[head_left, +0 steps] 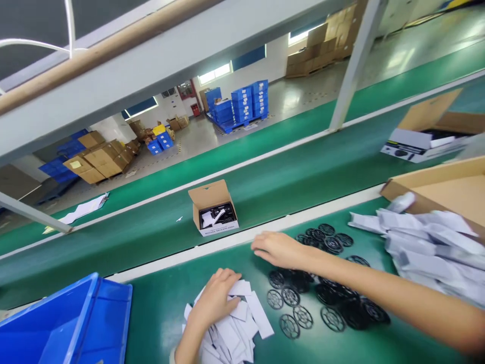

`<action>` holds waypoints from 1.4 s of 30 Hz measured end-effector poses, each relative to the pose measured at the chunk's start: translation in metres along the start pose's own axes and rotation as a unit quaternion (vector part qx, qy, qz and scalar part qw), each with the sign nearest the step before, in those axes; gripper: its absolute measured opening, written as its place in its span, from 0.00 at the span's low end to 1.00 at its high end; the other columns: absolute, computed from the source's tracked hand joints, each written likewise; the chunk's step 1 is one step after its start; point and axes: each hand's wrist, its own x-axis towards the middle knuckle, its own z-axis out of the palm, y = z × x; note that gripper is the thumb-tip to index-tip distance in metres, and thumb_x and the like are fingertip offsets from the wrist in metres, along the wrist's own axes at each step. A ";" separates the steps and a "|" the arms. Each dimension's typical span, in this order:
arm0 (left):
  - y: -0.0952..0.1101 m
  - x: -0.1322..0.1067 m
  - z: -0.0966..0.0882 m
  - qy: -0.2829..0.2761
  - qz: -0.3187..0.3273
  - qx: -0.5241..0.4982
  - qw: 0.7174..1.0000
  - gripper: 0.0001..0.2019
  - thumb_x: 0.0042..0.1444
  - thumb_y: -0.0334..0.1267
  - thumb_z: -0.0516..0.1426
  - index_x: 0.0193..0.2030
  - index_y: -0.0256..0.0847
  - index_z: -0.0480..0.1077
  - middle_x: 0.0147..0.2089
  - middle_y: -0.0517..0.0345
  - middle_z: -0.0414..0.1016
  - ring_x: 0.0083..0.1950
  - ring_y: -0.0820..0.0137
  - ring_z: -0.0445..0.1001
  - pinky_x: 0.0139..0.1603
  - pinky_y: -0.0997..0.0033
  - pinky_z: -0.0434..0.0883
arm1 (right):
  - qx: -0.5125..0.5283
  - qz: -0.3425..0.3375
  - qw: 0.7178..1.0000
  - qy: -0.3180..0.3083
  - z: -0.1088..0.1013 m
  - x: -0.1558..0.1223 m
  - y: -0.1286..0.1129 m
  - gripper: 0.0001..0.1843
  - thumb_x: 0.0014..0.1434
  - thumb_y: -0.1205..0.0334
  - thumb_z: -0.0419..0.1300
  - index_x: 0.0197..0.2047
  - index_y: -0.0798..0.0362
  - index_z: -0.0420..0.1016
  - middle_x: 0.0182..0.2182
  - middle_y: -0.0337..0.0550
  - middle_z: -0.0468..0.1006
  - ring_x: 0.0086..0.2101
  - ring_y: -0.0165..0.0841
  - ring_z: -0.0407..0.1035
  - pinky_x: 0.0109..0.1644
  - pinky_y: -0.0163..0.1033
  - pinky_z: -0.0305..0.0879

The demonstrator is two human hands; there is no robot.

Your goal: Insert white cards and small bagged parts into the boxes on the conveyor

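Observation:
My left hand (217,298) rests on a loose pile of white folded papers (231,336), its fingers spread over the top and the thumb apart. My right hand (276,248) is stretched out above the green work surface, near the pale rail. Its fingers bend loosely downward, and nothing shows in them. Beyond it, on the belt, stands an open small carton (217,215) with black parts and white pieces inside. Under and around my right forearm lie several black round spoked grilles (290,326), partly hidden by the arm.
A blue bin (109,313) stands at the left. To the right lie many white wrapped packets (424,237) beside a large cardboard tray (447,182). Another open box (413,144) sits farther along the belt (132,237). A slanting metal post (354,71) rises beyond the belt.

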 end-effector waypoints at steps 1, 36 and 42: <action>0.006 0.005 0.003 -0.031 -0.007 0.037 0.999 0.25 0.49 0.26 0.56 0.56 0.41 0.68 0.50 0.48 0.71 0.51 0.55 0.67 0.53 0.54 0.66 | -0.029 0.002 0.999 0.018 -0.006 0.004 0.003 0.07 0.62 0.69 0.56 0.39 0.55 0.76 0.36 0.48 0.76 0.39 0.42 0.69 0.44 0.42 0.63; 0.095 -0.005 0.037 0.257 -0.145 -0.583 0.757 0.21 0.50 0.57 0.62 0.32 0.39 0.70 0.24 0.61 0.59 0.23 0.74 0.54 0.26 0.74 0.59 | -0.105 0.241 0.964 -0.032 -0.015 -0.111 0.145 0.20 0.52 0.77 0.60 0.48 0.54 0.73 0.44 0.51 0.72 0.43 0.42 0.69 0.45 0.39 0.65; 0.120 0.006 0.063 0.230 -0.144 -0.624 0.733 0.21 0.48 0.55 0.65 0.36 0.38 0.71 0.25 0.63 0.61 0.21 0.79 0.53 0.23 0.76 0.54 | -0.081 0.261 0.958 0.084 -0.019 -0.121 0.106 0.15 0.59 0.71 0.56 0.50 0.59 0.68 0.45 0.57 0.68 0.45 0.46 0.66 0.49 0.45 0.64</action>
